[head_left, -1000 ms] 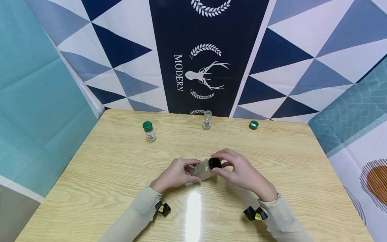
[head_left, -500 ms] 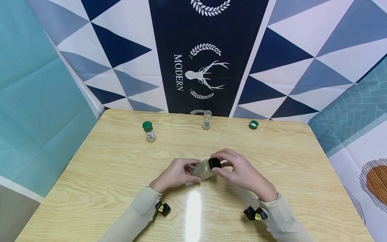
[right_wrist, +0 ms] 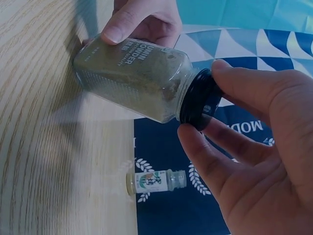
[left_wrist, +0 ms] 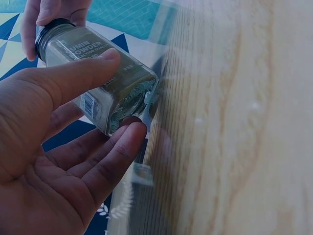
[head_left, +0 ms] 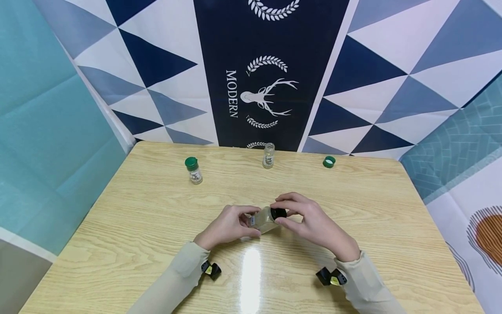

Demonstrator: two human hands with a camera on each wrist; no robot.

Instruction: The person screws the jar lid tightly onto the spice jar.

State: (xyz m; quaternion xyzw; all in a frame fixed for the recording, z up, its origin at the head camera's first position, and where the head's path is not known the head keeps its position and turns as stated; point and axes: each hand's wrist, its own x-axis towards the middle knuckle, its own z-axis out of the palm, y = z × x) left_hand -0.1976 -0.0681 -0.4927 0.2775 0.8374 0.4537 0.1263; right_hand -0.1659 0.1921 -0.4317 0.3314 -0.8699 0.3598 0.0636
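Note:
A square glass jar of cumin powder (right_wrist: 132, 78) is held tilted over the table, its capped end toward the right. My left hand (head_left: 229, 224) grips the jar body near its base, thumb across the label in the left wrist view. On the black cap (right_wrist: 199, 98), the thumb and fingers of my right hand (head_left: 310, 218) pinch the rim from both sides. The cap sits on the jar's neck. Inside the jar, brownish powder (left_wrist: 124, 83) shows through the glass.
At the back of the wooden table (head_left: 137, 244) stand a small uncapped glass bottle (head_left: 268, 156) and, left of it, a green-capped shaker bottle (head_left: 194, 170). A loose green cap (head_left: 329, 162) lies at the back right. A patterned cloth (head_left: 164, 65) hangs behind the table.
The right hand's fingers have shifted slightly around the black cap, covering more of its top side. The left hand and the jar have stayed nearly still.

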